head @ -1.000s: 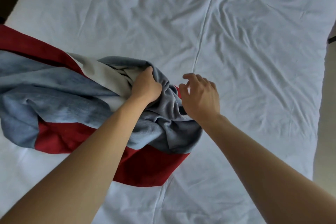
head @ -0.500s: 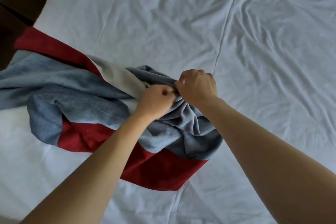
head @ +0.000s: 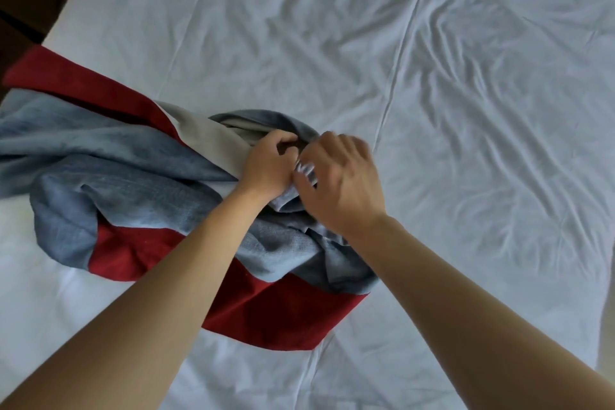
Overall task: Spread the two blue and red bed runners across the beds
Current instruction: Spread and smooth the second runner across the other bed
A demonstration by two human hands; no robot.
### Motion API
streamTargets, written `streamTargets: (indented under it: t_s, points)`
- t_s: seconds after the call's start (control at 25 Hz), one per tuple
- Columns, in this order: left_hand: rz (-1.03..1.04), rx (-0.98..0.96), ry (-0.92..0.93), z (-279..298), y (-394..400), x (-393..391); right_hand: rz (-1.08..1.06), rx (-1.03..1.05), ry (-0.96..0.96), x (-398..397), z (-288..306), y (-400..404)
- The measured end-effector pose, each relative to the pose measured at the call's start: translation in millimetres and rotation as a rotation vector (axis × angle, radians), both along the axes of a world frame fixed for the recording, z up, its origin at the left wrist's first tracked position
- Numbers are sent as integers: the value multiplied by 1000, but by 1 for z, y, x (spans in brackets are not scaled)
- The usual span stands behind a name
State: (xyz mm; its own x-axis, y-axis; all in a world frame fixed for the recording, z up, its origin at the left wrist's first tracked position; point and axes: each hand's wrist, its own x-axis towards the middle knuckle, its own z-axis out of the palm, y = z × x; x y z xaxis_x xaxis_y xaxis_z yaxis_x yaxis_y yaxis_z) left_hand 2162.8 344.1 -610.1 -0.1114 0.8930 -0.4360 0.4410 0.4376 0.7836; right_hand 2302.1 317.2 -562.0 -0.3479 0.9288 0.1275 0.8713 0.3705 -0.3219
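The blue and red bed runner (head: 139, 196) lies bunched on the left half of the bed (head: 466, 110), over its wrinkled white sheet; my left hand (head: 269, 165) grips a gathered fold at its top; my right hand (head: 342, 186), fingers curled, pinches the same bunch just beside it.

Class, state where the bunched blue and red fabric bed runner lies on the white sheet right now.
In the head view, the blue and red fabric bed runner lies crumpled on the left half of the wrinkled white bed sheet; the left hand and right hand grip its right end.
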Motion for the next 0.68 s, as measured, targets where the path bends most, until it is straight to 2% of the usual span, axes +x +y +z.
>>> streamTargets:
  t_s: [0.04, 0.12, 0.2, 0.32, 0.4, 0.48, 0.56, 0.6, 0.68]
  points:
    - [-20, 21, 7, 0, -5, -5, 84, -36, -25, -4, -6, -10]
    - [-82, 56, 45, -1, -14, -20, 182, -196, -212, -3, -18, -22]
    - [-313, 57, 138, -3, -25, -40, 158, -241, -335, 8, -29, -21]
    - [-710, 131, 479, -7, -40, -52, -36, -228, -260, 20, -30, -8]
    - [-786, 241, 690, -10, -43, -45, -176, -287, -183, 20, -27, 1]
    - [-689, 356, 651, -8, -36, -37, -304, -320, -94, 25, -23, 9]
    - [-503, 401, 452, 0, -25, -31, -389, -350, -47, 33, -20, 16]
    - [-429, 382, 357, 4, -17, -28, -378, -329, -58, 36, -18, 19]
    - [-383, 304, 258, 14, 3, -21, -228, -207, -93, 31, -13, 23]
